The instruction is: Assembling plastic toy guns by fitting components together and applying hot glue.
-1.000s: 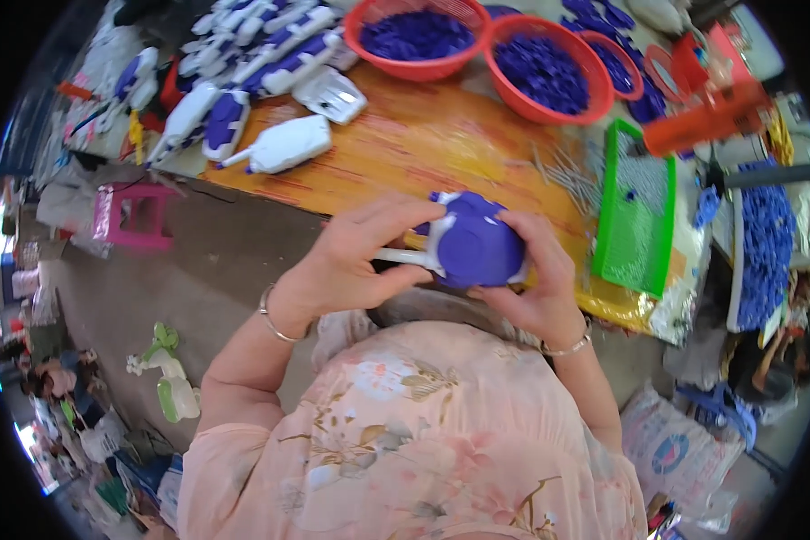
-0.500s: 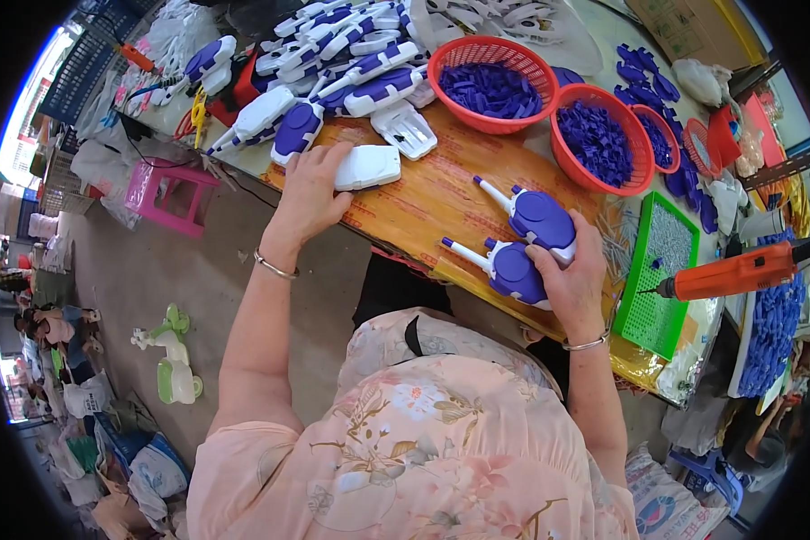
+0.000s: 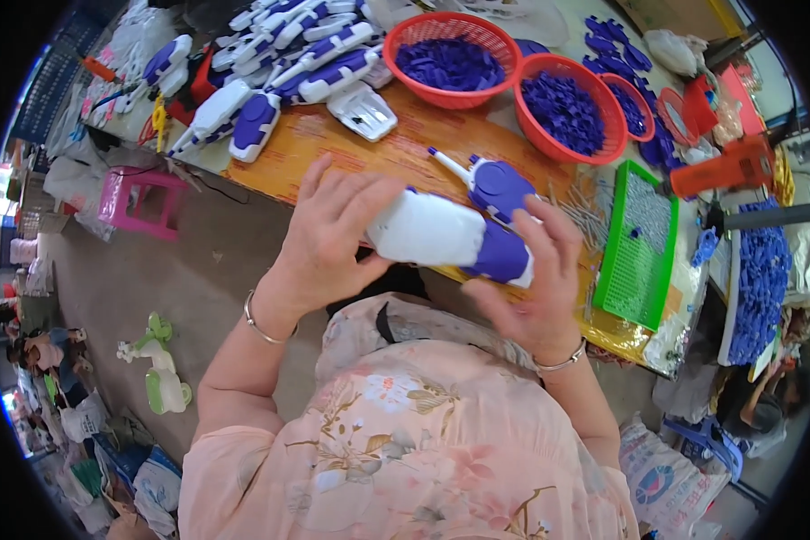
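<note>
My left hand [image 3: 328, 238] grips one end of a white plastic housing [image 3: 432, 229] and holds it tilted over the near edge of the table. Beneath and behind its right end shows a purple-and-white plastic unit [image 3: 504, 256], partly hidden by the housing. My right hand [image 3: 540, 292] is beside that unit with fingers and thumb apart, slightly blurred. Just beyond, a second purple-and-white unit [image 3: 502, 189] with a white stem lies on the table [image 3: 301, 148]. A white open-backed shell [image 3: 362, 111] rests farther left.
Many purple-and-white units [image 3: 324, 72] are piled at the back left. Red baskets [image 3: 616, 135] of purple parts stand at the back. To the right are a green tray [image 3: 607, 288] of small metal pieces and an orange power screwdriver [image 3: 724, 168]. A pink stool [image 3: 139, 202] is on the floor.
My left hand has left the pile's near side and brought a white housing rightward over the near unit. My right hand has let go and spread its fingers. The view has shifted slightly.
</note>
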